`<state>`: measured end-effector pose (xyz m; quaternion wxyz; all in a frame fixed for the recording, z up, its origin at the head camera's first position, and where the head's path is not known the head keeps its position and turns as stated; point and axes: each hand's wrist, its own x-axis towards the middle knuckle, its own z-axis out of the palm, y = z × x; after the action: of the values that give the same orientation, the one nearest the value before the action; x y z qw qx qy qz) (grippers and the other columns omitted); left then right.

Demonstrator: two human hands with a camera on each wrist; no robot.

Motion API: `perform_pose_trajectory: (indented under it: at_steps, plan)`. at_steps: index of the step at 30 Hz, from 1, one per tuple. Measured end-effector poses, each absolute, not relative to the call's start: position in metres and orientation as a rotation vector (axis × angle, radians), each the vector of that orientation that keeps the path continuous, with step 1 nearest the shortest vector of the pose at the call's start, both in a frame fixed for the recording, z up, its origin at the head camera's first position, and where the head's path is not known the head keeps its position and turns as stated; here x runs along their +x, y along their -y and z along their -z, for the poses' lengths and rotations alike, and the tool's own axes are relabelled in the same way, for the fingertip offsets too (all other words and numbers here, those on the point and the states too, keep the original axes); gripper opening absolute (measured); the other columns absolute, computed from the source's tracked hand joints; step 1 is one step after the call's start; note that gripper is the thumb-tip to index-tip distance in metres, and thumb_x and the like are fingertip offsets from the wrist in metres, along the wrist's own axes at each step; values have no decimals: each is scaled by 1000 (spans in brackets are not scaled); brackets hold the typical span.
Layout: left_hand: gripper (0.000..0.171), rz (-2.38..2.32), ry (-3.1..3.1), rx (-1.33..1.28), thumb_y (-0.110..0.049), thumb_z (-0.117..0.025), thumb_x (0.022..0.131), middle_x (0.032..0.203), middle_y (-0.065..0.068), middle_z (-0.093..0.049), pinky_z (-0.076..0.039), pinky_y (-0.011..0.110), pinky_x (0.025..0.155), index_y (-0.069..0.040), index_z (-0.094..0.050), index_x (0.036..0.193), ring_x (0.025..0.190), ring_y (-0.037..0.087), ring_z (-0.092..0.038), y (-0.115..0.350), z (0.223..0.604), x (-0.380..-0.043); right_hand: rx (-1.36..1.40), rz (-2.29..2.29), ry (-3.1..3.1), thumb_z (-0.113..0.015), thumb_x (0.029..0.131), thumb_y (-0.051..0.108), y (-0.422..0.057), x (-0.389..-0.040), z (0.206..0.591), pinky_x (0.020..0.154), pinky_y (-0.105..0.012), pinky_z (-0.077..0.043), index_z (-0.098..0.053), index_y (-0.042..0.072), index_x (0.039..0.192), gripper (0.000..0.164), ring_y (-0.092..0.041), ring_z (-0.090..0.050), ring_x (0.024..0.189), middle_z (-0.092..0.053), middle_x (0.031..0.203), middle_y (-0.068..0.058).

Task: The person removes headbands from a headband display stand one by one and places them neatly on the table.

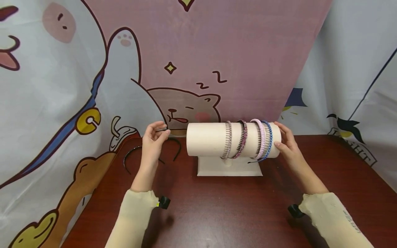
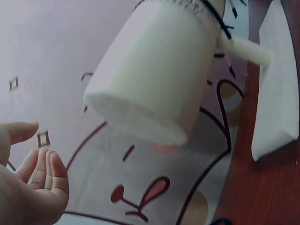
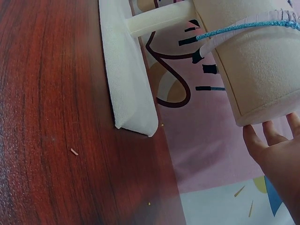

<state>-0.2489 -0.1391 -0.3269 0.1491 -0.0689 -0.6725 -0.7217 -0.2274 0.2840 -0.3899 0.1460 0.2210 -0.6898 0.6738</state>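
A cream headband stand (image 1: 206, 139) has a horizontal padded roll on a post above a flat base. Around the roll sit a silvery-pink headband (image 1: 228, 137), a dark red beaded headband (image 1: 243, 139), a pale pink headband (image 1: 262, 137) and a blue braided headband (image 1: 269, 141). At the roll's right end, my right hand (image 1: 289, 141) touches the end with thumb and fingertips; the thumb is out of sight in the right wrist view. Left of the roll and apart from it, my left hand (image 1: 153, 139) is raised with loosely bent fingers, nothing visible between them.
Thin black headbands, one at the left (image 1: 125, 160) and one farther right (image 1: 178, 151), lie on the brown table (image 1: 217, 210) behind the left hand, partly hidden. A cartoon-printed cloth (image 1: 248, 58) hangs behind the table. Small crumbs lie near the stand's base (image 3: 133, 93).
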Motion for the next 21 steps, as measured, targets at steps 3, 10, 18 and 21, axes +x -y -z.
perform_pose_trajectory:
  at_steps: [3, 10, 18, 21]
  plan:
    - [38, 2034, 1918, -259, -2, -65, 94, 111, -1, -61, -52, 18, 80, -3, -53, 130, 93, 7, -61, 128, 325, -240, 643, -1941, 1984, -39, 100, -3, -284, -227, 389, 86, -12, -51, -26, 16, 157, 61, -6, -49, 117, -36, 149, 8]
    - [34, 1989, 1914, -405, -2, -69, 91, 100, -4, -65, -54, 16, 74, 0, -56, 122, 87, 6, -63, 99, 326, -223, 652, -1939, 1982, -38, 100, -2, -285, -226, 387, 86, -12, -51, -25, 15, 157, 61, -7, -49, 117, -36, 149, 8]
    - [30, 2043, 1916, -570, 5, -68, 90, 99, 23, -70, -58, 19, 73, 8, -55, 116, 80, 4, -68, 70, 336, -216, 640, -1944, 1981, -38, 100, -2, -284, -226, 388, 85, -12, -51, -25, 16, 157, 61, -7, -49, 116, -37, 148, 9]
    - [26, 2079, 1980, -603, 1, -68, 91, 105, 28, -72, -59, 21, 77, 6, -58, 114, 84, 4, -71, 64, 342, -212, 641, -1952, 1976, -38, 100, -2, -284, -226, 388, 85, -12, -51, -26, 16, 157, 61, -7, -49, 116, -38, 147, 8]
